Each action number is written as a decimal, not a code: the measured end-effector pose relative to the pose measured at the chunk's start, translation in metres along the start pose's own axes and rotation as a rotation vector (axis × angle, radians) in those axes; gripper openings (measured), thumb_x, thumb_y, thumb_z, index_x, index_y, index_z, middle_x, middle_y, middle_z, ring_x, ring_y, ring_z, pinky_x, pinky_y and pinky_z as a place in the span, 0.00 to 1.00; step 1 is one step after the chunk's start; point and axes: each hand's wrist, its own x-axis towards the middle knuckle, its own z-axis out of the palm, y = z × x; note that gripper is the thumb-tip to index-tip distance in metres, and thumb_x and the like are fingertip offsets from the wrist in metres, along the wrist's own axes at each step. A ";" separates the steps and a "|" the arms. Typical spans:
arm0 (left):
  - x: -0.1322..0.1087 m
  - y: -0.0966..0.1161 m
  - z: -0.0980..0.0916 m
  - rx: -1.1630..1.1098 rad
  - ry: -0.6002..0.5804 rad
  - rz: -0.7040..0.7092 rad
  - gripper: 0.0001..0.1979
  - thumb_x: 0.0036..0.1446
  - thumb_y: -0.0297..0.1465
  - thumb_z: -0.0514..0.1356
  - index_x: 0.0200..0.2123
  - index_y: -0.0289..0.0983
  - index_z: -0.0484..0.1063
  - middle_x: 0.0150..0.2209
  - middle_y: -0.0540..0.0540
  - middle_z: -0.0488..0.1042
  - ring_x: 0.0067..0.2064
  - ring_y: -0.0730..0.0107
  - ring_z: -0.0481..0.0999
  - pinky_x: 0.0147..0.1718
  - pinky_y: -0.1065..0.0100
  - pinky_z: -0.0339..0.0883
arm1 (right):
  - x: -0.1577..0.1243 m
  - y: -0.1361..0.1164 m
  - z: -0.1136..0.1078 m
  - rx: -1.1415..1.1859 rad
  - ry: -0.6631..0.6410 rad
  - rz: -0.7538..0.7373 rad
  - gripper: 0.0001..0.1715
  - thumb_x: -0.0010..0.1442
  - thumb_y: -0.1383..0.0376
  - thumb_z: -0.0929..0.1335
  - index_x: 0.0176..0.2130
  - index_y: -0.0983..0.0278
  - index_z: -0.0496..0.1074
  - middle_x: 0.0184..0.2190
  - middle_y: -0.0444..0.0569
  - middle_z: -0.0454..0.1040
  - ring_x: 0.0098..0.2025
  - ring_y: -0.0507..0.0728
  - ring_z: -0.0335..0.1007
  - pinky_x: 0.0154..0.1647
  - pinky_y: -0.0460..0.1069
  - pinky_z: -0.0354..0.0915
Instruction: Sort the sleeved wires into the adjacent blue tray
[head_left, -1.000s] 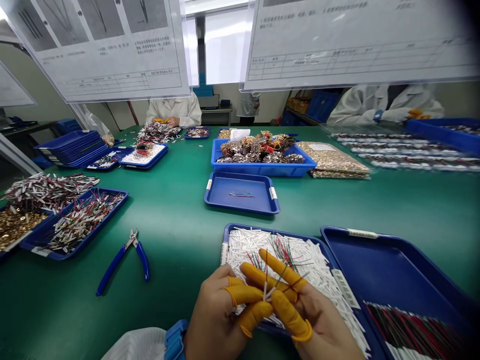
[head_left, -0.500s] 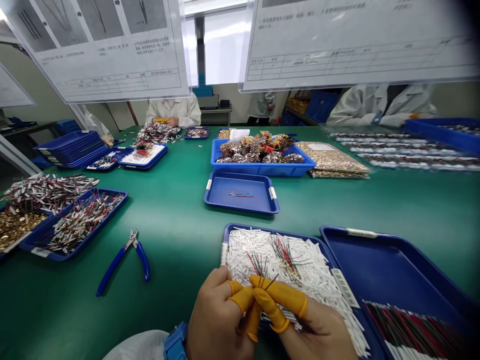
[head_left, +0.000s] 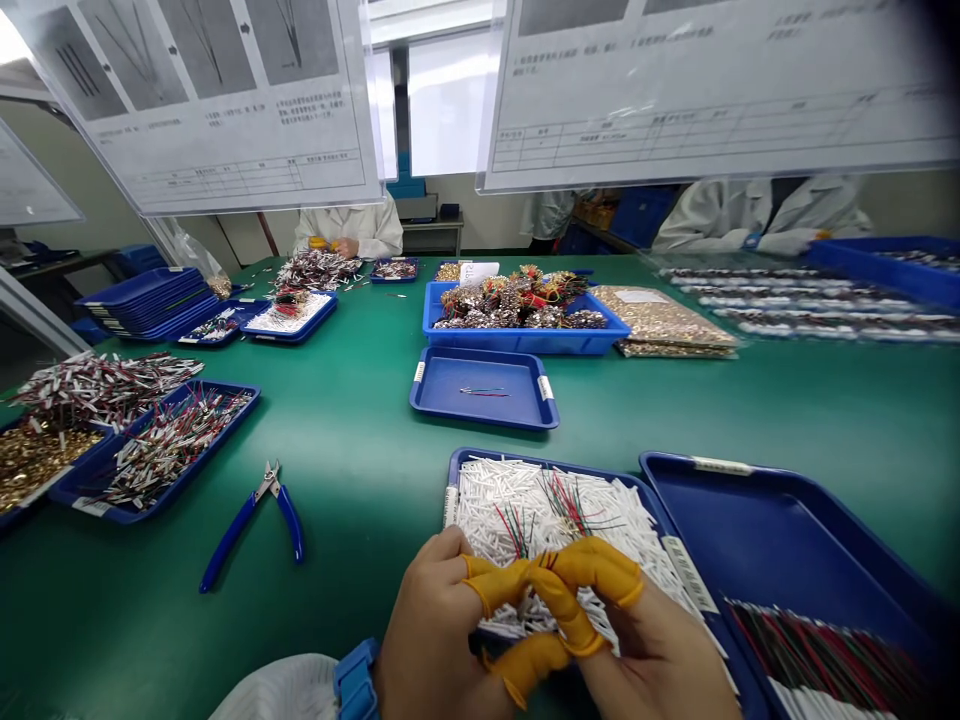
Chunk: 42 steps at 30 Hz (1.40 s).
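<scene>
The left hand and right hand sit low in view, close together, fingers curled inward and meeting in a pinch at the middle. Yellow finger cots sheathe several fingers on both hands. Anything pinched between them is hidden. A blue cuff wraps the left wrist, below a white sleeve.

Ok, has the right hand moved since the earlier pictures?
Yes. The right hand has drawn back toward the person: its fingers now sit further from the far rim of the blue tray.
</scene>
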 end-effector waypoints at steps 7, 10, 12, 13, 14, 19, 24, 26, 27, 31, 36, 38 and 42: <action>0.001 0.000 -0.001 -0.082 -0.107 -0.081 0.17 0.59 0.35 0.58 0.20 0.36 0.74 0.19 0.45 0.71 0.26 0.65 0.65 0.24 0.66 0.59 | -0.002 -0.007 0.004 0.050 0.009 0.016 0.03 0.57 0.67 0.68 0.33 0.57 0.72 0.28 0.43 0.77 0.30 0.55 0.76 0.30 0.46 0.71; 0.004 -0.002 -0.004 -0.026 -0.146 -0.091 0.09 0.56 0.36 0.63 0.29 0.37 0.77 0.25 0.44 0.76 0.31 0.62 0.69 0.30 0.63 0.64 | 0.001 -0.001 -0.014 0.021 0.044 0.115 0.05 0.56 0.64 0.68 0.35 0.58 0.73 0.32 0.46 0.79 0.34 0.57 0.77 0.34 0.47 0.72; 0.010 -0.004 -0.007 0.155 -0.201 -0.093 0.06 0.55 0.31 0.63 0.37 0.37 0.77 0.31 0.43 0.77 0.35 0.58 0.70 0.34 0.60 0.66 | 0.007 0.008 -0.038 -0.020 0.058 0.220 0.08 0.53 0.62 0.68 0.36 0.58 0.74 0.32 0.48 0.80 0.35 0.59 0.78 0.35 0.49 0.73; 0.014 -0.005 -0.008 0.284 -0.241 -0.080 0.08 0.55 0.26 0.62 0.40 0.38 0.77 0.33 0.43 0.77 0.36 0.56 0.70 0.34 0.59 0.66 | 0.009 0.014 -0.052 -0.044 0.036 0.288 0.10 0.51 0.60 0.69 0.35 0.59 0.75 0.32 0.49 0.81 0.34 0.61 0.78 0.34 0.50 0.74; 0.017 -0.006 -0.010 0.407 -0.290 -0.052 0.14 0.53 0.21 0.61 0.43 0.40 0.76 0.34 0.43 0.77 0.38 0.55 0.70 0.34 0.58 0.67 | 0.011 0.021 -0.067 -0.073 0.056 0.353 0.11 0.48 0.59 0.68 0.34 0.59 0.75 0.31 0.50 0.81 0.34 0.62 0.78 0.34 0.51 0.74; 0.031 -0.011 -0.010 0.668 -0.441 0.188 0.19 0.50 0.14 0.60 0.39 0.43 0.76 0.41 0.45 0.74 0.42 0.57 0.70 0.38 0.59 0.68 | 0.018 0.043 -0.137 -0.358 -0.017 0.551 0.10 0.38 0.60 0.67 0.25 0.57 0.75 0.22 0.51 0.80 0.21 0.64 0.75 0.20 0.54 0.70; 0.034 -0.014 -0.011 0.687 -0.407 0.331 0.16 0.50 0.14 0.62 0.35 0.41 0.76 0.41 0.44 0.73 0.42 0.56 0.69 0.37 0.57 0.65 | 0.021 0.041 -0.182 -0.649 -0.113 0.626 0.08 0.38 0.68 0.65 0.20 0.57 0.73 0.21 0.50 0.80 0.23 0.64 0.76 0.19 0.52 0.67; 0.033 -0.015 -0.012 0.684 -0.390 0.326 0.19 0.48 0.11 0.59 0.34 0.41 0.76 0.42 0.45 0.73 0.41 0.56 0.69 0.35 0.59 0.63 | 0.021 0.042 -0.191 -0.700 -0.120 0.657 0.09 0.38 0.71 0.65 0.18 0.57 0.71 0.20 0.50 0.79 0.20 0.63 0.74 0.17 0.52 0.65; 0.032 -0.016 -0.013 0.676 -0.378 0.316 0.19 0.48 0.10 0.58 0.33 0.41 0.76 0.42 0.45 0.73 0.40 0.57 0.69 0.35 0.59 0.62 | 0.021 0.043 -0.193 -0.712 -0.116 0.674 0.09 0.39 0.71 0.65 0.18 0.58 0.71 0.19 0.50 0.79 0.18 0.62 0.73 0.16 0.52 0.64; 0.029 -0.018 -0.010 0.636 -0.336 0.328 0.19 0.49 0.12 0.57 0.35 0.41 0.75 0.40 0.46 0.72 0.39 0.57 0.69 0.35 0.60 0.61 | 0.019 0.051 -0.191 -0.706 -0.129 0.687 0.08 0.43 0.69 0.65 0.18 0.58 0.70 0.17 0.50 0.77 0.15 0.60 0.70 0.14 0.51 0.60; 0.028 -0.019 -0.007 0.674 -0.398 0.384 0.23 0.49 0.10 0.57 0.39 0.43 0.75 0.41 0.47 0.73 0.39 0.59 0.70 0.35 0.62 0.62 | 0.012 0.063 -0.183 -0.690 -0.150 0.652 0.10 0.45 0.68 0.66 0.16 0.58 0.70 0.18 0.50 0.78 0.18 0.61 0.73 0.16 0.51 0.63; 0.029 -0.018 -0.007 0.701 -0.416 0.374 0.21 0.50 0.10 0.56 0.36 0.41 0.75 0.41 0.46 0.73 0.40 0.59 0.70 0.36 0.62 0.63 | 0.009 0.066 -0.184 -0.699 -0.142 0.649 0.10 0.45 0.68 0.67 0.16 0.58 0.70 0.18 0.51 0.78 0.19 0.62 0.74 0.16 0.51 0.63; 0.030 -0.015 -0.006 0.699 -0.418 0.353 0.21 0.50 0.10 0.58 0.37 0.42 0.75 0.42 0.45 0.73 0.39 0.59 0.71 0.36 0.60 0.65 | 0.010 0.062 -0.185 -0.719 -0.112 0.628 0.08 0.46 0.67 0.66 0.19 0.60 0.73 0.20 0.53 0.80 0.22 0.65 0.76 0.17 0.53 0.65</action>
